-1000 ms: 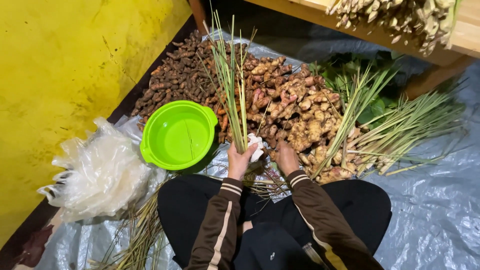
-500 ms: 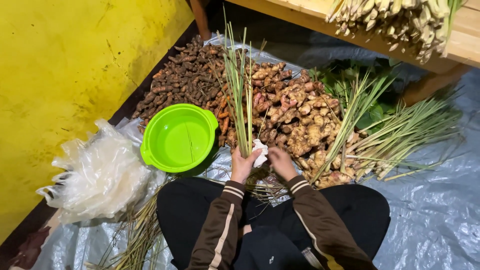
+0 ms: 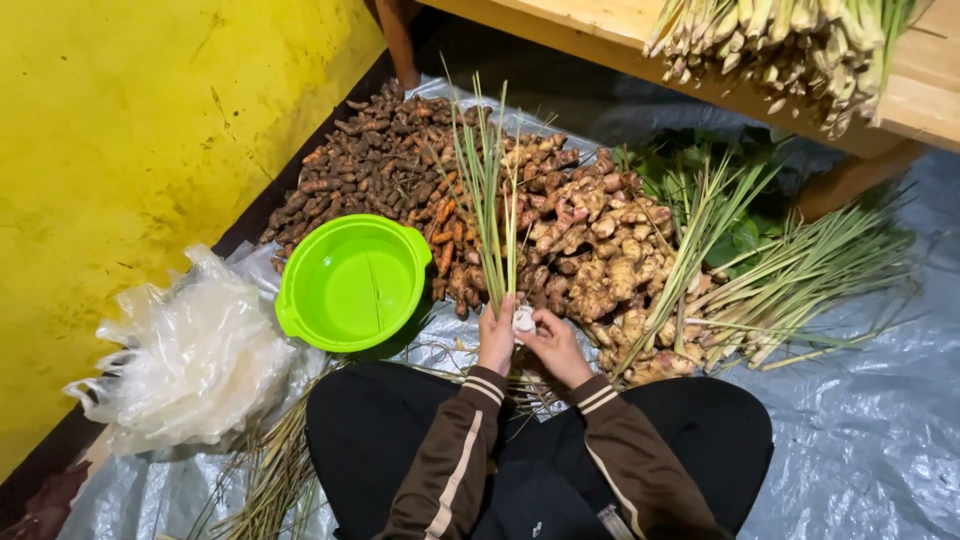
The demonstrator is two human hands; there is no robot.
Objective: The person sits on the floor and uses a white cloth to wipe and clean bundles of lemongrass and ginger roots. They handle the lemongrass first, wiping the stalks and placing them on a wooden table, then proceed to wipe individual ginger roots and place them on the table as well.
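Lemongrass stalks point(image 3: 488, 215) upright, clamped in left hand point(image 3: 496, 340) — right hand point(image 3: 556, 345) just beside, pinching the white base point(image 3: 523, 319); green bowl point(image 3: 352, 284) left of both.

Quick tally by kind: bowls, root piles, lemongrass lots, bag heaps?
Green plastic bowl: 1
Root piles, dark turmeric and pale ginger: 2
Lemongrass lots, held bunch, floor pile, bench pile: 3
Clear plastic bag heap: 1
Total: 7

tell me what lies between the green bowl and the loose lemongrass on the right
In the head view, between the green bowl and the loose lemongrass lie the ginger pile and the upright stalk bundle held in both hands.
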